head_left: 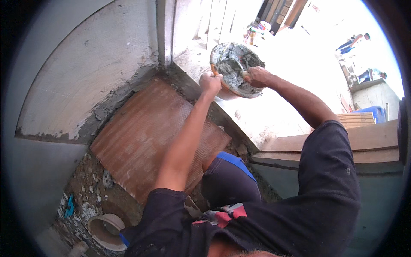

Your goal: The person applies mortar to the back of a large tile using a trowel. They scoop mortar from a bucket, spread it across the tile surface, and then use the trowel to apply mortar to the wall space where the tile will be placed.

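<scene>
A round orange tub (230,94) full of wet grey mortar (231,64) sits tilted on the bright ledge ahead of me. My left hand (210,83) is closed on the tub's near left rim. On the right side, my right hand (259,77) wraps round the short handle of a trowel (245,74) above the mortar. The trowel's blade cannot be made out among the grey mortar.
Below the ledge lies a brown textured board (158,132), beside a partly plastered wall (98,64). A pale bucket (107,231) lies on the rubble at lower left, near a blue object (69,205). Two people (353,43) are far off at upper right.
</scene>
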`<state>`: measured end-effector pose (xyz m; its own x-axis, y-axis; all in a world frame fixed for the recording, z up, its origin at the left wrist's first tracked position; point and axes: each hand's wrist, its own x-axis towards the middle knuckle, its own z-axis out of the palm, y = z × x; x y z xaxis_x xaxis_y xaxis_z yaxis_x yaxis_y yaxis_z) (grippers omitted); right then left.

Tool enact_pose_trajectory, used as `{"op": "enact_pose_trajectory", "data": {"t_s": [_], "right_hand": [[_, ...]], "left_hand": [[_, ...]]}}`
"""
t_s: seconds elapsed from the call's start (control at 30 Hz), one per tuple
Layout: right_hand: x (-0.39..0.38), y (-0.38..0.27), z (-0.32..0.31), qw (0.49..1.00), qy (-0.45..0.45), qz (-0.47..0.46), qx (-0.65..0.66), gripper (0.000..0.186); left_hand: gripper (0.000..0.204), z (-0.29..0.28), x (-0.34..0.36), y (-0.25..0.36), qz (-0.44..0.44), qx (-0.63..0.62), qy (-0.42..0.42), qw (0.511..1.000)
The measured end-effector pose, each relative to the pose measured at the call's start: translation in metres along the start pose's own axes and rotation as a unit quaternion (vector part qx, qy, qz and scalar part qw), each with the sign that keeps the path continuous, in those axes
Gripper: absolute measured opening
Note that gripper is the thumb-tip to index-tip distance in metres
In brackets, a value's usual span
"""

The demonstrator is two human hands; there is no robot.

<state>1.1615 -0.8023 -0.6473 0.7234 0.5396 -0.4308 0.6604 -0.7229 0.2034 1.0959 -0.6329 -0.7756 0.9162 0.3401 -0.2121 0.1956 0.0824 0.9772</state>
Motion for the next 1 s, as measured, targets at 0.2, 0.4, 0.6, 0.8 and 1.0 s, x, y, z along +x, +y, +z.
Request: {"op": "enact_pose_trajectory", "data": {"t_s": [0.2,0.4,0.6,0.8,1.0], "right_hand": [[-0.016,-0.010,0.018,0.909,-0.081,0.140,0.383,0.053],[0.002,-0.034,0.021,0.740,-0.103,0.207,0.632,0.043],[-0.003,-0.052,0.014,0.537,-0.065,0.198,0.817,0.039],[-0.057,-0.050,0.037,0.536,0.044,0.144,0.831,0.031],[-0.111,-0.039,0.048,0.611,0.137,0.154,0.765,0.036]], "left_hand": [[0.011,-0.006,-0.010,0.024,-0.045,-0.086,-0.034,0.995],[0.014,-0.008,-0.011,0.018,-0.034,-0.143,-0.053,0.988],[0.020,-0.010,-0.014,0.024,-0.034,-0.110,-0.025,0.993],[0.038,-0.035,0.004,-0.022,-0.022,0.061,0.096,0.993],[0.019,-0.186,-0.019,-0.037,0.026,-0.014,0.120,0.992]]}}
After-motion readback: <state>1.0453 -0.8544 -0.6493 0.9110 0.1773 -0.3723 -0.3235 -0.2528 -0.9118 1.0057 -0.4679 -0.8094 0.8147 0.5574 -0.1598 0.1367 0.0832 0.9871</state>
